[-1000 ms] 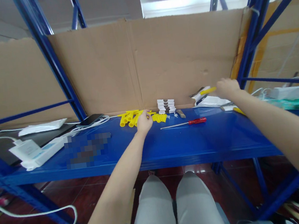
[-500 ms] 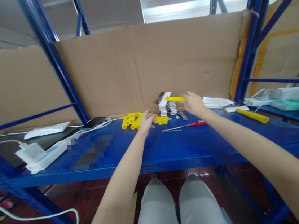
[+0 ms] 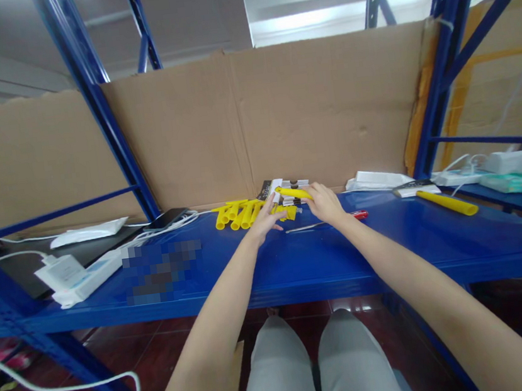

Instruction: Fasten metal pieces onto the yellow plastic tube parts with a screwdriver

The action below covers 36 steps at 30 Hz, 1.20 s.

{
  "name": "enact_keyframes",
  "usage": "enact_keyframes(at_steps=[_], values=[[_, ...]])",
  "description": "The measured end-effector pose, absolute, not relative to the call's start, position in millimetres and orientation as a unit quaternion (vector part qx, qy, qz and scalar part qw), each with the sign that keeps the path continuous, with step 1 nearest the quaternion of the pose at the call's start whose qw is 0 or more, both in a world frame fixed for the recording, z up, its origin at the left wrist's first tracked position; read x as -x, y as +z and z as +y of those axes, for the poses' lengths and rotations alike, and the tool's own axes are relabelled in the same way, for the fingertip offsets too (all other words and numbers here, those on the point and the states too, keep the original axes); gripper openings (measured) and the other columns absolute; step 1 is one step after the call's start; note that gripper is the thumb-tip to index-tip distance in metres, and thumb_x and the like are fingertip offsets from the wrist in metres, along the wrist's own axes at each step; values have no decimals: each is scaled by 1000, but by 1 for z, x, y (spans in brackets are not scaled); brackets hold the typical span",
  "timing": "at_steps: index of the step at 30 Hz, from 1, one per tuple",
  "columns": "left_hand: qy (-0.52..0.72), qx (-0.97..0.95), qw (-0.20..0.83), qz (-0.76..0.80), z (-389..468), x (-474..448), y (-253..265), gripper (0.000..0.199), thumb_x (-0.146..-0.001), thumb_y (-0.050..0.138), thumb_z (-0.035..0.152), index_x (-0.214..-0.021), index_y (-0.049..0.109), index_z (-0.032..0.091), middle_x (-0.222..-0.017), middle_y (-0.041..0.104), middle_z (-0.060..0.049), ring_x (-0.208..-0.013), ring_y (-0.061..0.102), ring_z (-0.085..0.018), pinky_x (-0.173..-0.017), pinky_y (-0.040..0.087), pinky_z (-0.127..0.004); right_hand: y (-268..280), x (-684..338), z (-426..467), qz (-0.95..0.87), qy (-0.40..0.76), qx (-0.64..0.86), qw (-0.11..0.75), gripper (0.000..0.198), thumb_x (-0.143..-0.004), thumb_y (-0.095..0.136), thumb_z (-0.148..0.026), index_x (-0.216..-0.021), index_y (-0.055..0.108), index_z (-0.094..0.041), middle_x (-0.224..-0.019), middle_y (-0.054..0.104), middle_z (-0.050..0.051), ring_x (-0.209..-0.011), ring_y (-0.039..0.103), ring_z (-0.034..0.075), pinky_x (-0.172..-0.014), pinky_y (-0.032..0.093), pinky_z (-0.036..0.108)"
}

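A yellow tube-like handle (image 3: 295,192) is gripped near its right end by my right hand (image 3: 326,204), fingers closed around it. Its left end meets a black-and-white card (image 3: 267,189); whether the two are joined cannot be told. My left hand (image 3: 264,223) is just below that end with its fingers apart, and contact there is unclear. Small flat yellow pieces (image 3: 289,213) lie beside the left fingers. Left of them rests a pile of yellow tubes (image 3: 239,216). A screwdriver with a red handle (image 3: 361,215) lies under my right wrist, partly covered.
The blue shelf (image 3: 317,261) has a cardboard sheet (image 3: 302,108) along its back and blue posts at both sides. Leftward are a white power strip (image 3: 93,279), a phone (image 3: 167,218) and cables. Another yellow tube (image 3: 447,202) and white packets (image 3: 376,180) lie to the right.
My right hand has moved left and lower with the yellow handle. My left hand has shifted slightly right, towards the handle's end. The view has tilted a little.
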<state>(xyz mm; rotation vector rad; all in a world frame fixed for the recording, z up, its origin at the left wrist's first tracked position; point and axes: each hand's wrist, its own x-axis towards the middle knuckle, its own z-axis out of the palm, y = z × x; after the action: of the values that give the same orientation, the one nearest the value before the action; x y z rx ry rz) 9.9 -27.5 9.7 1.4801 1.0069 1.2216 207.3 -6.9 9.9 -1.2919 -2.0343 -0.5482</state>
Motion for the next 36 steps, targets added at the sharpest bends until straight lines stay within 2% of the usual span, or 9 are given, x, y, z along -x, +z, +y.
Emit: enact_keyframes(at_steps=[3, 6, 12, 19, 24, 28, 30, 32, 36], values=[[515, -600, 467, 396, -28, -12, 9, 95, -66, 72, 9, -149, 33, 35, -158, 28, -8, -125, 53, -30, -51, 51, -18, 5, -212, -8, -780, -205, 481, 345, 39, -94, 43, -27, -126, 58, -11, -114, 62, 19, -104, 57, 31, -89, 47, 42], [536, -579, 485, 376, -25, -11, 8, 93, -64, 74, 7, -145, 40, 34, -155, 36, -7, -121, 56, -29, -55, 54, -20, 2, -213, -12, -779, -196, 475, 359, 38, -93, 43, -27, -125, 59, -12, -113, 62, 18, -105, 58, 31, -90, 48, 42], [537, -583, 515, 325, -19, -7, 5, 52, -70, 73, 11, -120, 66, 20, -127, 62, -12, -111, 61, -25, -61, 56, -23, -2, -207, -12, -783, -150, 457, 394, 37, -92, 46, -29, -125, 57, -15, -116, 62, 17, -105, 61, 30, -89, 50, 43], [503, -630, 509, 301, -15, -6, -1, 32, -66, 79, 20, -99, 76, 20, -108, 71, -8, -91, 65, -20, -69, 55, -29, -10, -207, 8, -776, -79, 396, 484, 49, -87, 55, -32, -132, 48, -15, -114, 61, 16, -106, 60, 30, -94, 48, 49], [499, -664, 466, 304, -19, -8, 2, 27, -64, 80, 24, -91, 78, 19, -92, 74, -5, -83, 64, -17, -73, 50, -30, -15, -206, 16, -773, -58, 379, 505, 52, -88, 54, -35, -137, 47, -20, -115, 56, 14, -104, 59, 29, -96, 47, 50], [519, -644, 487, 280, -23, -11, 6, 18, -64, 78, 25, -79, 75, 16, -85, 73, -5, -79, 62, -16, -73, 47, -29, -15, -202, 16, -767, -56, 354, 533, 54, -89, 52, -35, -140, 45, -20, -119, 51, 14, -114, 54, 27, -103, 43, 47], [540, -615, 513, 260, -25, -11, 9, 10, -65, 75, 24, -67, 70, 15, -73, 68, -2, -72, 61, -13, -72, 46, -27, -13, -200, 13, -766, -58, 343, 540, 54, -91, 49, -34, -142, 43, -19, -120, 49, 14, -118, 51, 26, -105, 40, 47], [567, -579, 538, 231, -26, -12, 12, 14, -66, 71, 20, -59, 60, 16, -62, 60, 2, -65, 58, -11, -70, 46, -26, -10, -197, 8, -766, -61, 340, 542, 53, -93, 45, -34, -143, 41, -18, -122, 48, 15, -120, 50, 25, -107, 39, 46], [593, -531, 566, 216, -28, -12, 18, 13, -65, 62, 13, -66, 50, 18, -67, 59, 4, -68, 59, -10, -73, 48, -26, -5, -192, -3, -762, -74, 349, 541, 53, -95, 41, -33, -146, 37, -20, -125, 46, 15, -123, 47, 26, -106, 39, 47]])
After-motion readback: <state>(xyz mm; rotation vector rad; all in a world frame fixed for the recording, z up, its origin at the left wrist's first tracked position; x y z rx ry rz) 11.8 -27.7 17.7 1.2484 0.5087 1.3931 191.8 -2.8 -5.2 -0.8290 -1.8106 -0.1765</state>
